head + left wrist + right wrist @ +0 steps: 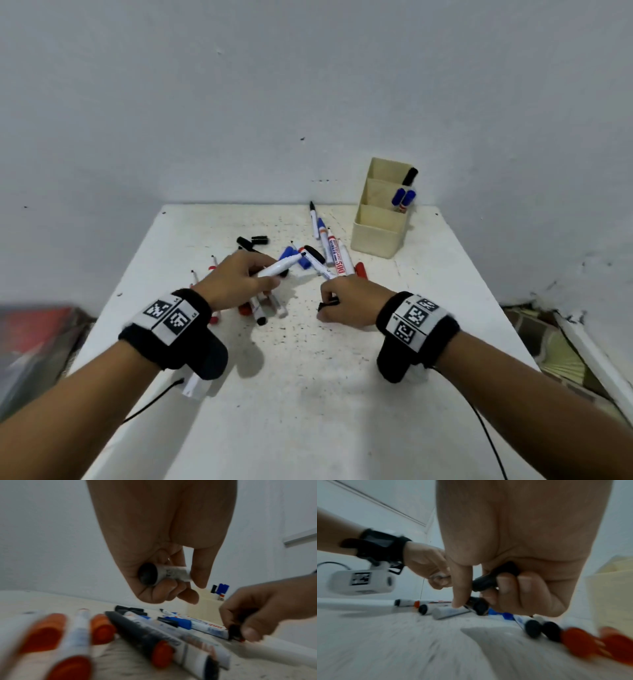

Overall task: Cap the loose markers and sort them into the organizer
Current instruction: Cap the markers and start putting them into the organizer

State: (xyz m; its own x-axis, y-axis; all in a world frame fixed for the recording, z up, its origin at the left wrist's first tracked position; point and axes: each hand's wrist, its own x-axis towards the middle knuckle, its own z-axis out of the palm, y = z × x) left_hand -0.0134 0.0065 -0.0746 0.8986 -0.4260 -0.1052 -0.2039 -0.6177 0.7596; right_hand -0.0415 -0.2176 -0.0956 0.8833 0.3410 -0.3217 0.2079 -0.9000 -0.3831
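Observation:
My left hand [239, 277] grips an uncapped white marker [279, 267] with a black end [148, 573], its tip pointing right above the pile. My right hand [346, 301] holds a black cap [329, 303] in curled fingers just above the table; the cap [494, 577] shows between thumb and fingers in the right wrist view. Loose markers and caps in red, blue and black [325, 246] lie scattered between and beyond the hands. The beige organizer [380, 233] stands at the back right, with a black marker [409, 176] and two blue ones [404, 198] in its rear compartments.
The white table [308, 377] is speckled with ink marks. Red-capped markers [101, 627] lie close under the left wrist. Walls close in behind and at the right. Clutter sits on the floor at both sides [34, 342]. Cables trail from both wrist cameras.

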